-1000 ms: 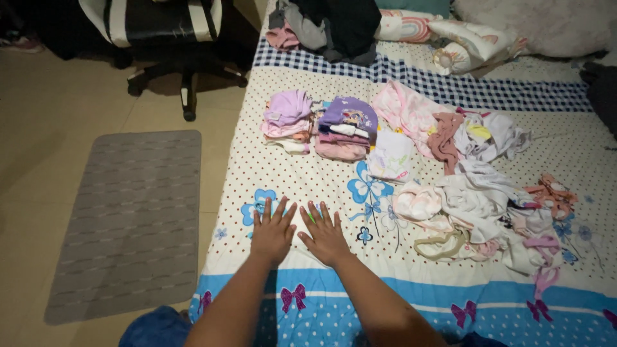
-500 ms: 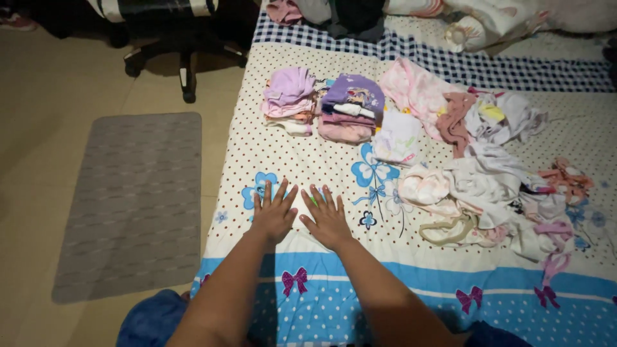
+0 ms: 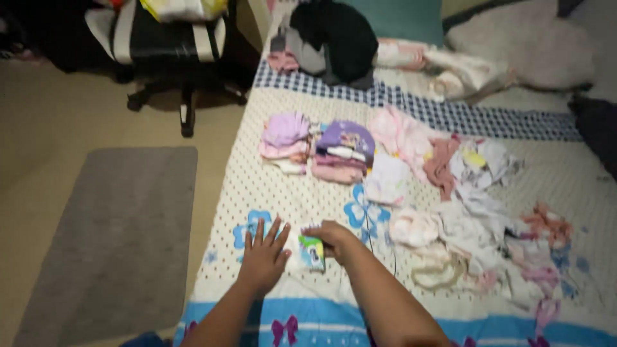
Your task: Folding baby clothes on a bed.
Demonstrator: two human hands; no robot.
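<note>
Covering most of the view, the bedspread (image 3: 270,186) is soft cotton, white with small dark dots, big blue flowers and a blue band with purple bows along its near edge. Beside it on the tiled floor lies a flat grey mat (image 3: 109,238), rectangular and faintly ribbed. Loose pale clothes (image 3: 475,218) sprawl crumpled on the bed's right side, while two neat folded stacks (image 3: 315,148) in lilac, purple and pink sit farther up. Near the front edge, a small white folded garment (image 3: 303,250) with a green and blue print lies on the spread between both hands. The left hand (image 3: 262,260) rests flat with fingers spread, touching its left side. The right hand (image 3: 334,239) is curled, fingers pinching the garment's right edge; blur hides finer detail.
</note>
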